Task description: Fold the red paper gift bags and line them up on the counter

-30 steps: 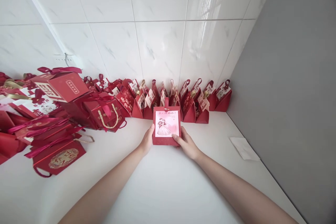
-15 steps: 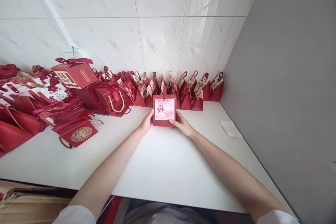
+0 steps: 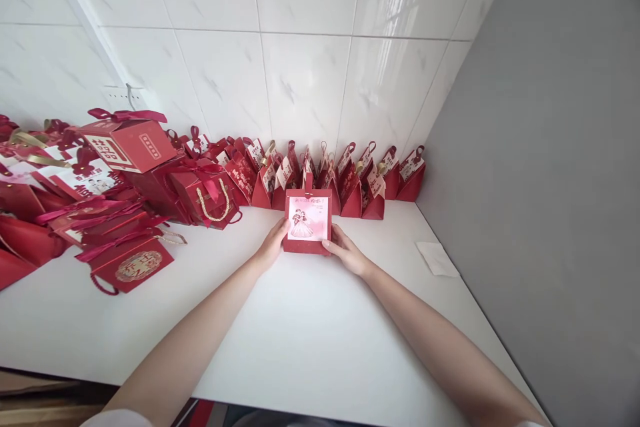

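Note:
Between my two hands is a red gift box (image 3: 308,219) with a pink card on its front, printed with a couple in wedding clothes. My left hand (image 3: 272,245) grips its left side, with most of the fingertips hidden behind it. On the right side my right hand (image 3: 347,249) has its thumb on the front lower corner and its fingers behind. Just beyond the box, a row of red triangular gift boxes (image 3: 373,203) with ribbon loops and tags lines the wall.
At the left, a heap of red gift boxes (image 3: 135,153) with ribbons covers the white table (image 3: 300,333). One box with a gold emblem (image 3: 137,268) lies at its near edge. A white tissue (image 3: 437,259) lies near the grey partition (image 3: 540,167) on the right.
The view has tilted and shifted slightly. Both hands still hold the gift box, which appears a little lower and further left in the picture.

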The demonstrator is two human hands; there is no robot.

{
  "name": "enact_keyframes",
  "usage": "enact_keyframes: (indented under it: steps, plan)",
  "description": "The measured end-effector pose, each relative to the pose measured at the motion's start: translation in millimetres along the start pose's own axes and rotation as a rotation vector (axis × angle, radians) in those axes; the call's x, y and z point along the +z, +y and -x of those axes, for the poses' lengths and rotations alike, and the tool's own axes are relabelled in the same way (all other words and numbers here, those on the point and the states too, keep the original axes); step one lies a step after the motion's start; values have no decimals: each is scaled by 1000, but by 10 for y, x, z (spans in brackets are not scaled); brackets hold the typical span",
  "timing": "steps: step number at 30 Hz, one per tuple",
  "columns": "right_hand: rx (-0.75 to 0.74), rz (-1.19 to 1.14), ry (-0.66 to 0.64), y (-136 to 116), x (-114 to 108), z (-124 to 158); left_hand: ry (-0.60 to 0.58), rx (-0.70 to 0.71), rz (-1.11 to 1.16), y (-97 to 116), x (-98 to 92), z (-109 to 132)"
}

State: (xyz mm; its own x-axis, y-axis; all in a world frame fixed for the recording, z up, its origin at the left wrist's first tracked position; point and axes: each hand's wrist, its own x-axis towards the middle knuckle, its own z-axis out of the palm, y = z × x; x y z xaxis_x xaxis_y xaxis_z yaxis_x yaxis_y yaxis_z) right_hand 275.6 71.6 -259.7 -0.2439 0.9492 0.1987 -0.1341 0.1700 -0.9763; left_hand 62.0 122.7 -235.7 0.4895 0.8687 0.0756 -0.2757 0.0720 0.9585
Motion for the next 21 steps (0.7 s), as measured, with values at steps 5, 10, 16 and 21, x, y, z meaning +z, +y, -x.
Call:
enact_keyframes:
  steps: [5, 10, 16, 21]
  plan:
    - [23, -1, -26, -65, -28, -3, -64, -21, -45, 34, -137, 2]
    - [1, 45, -32, -177, -9, 2, -100, -81, -48, 4, -288, -26]
    - [20, 2, -30, -202, 7, 4, -77, -113, -29, 23, -265, -20]
    - [38, 23, -7, -177, 6, 10, -28, -133, -84, 58, -227, -14]
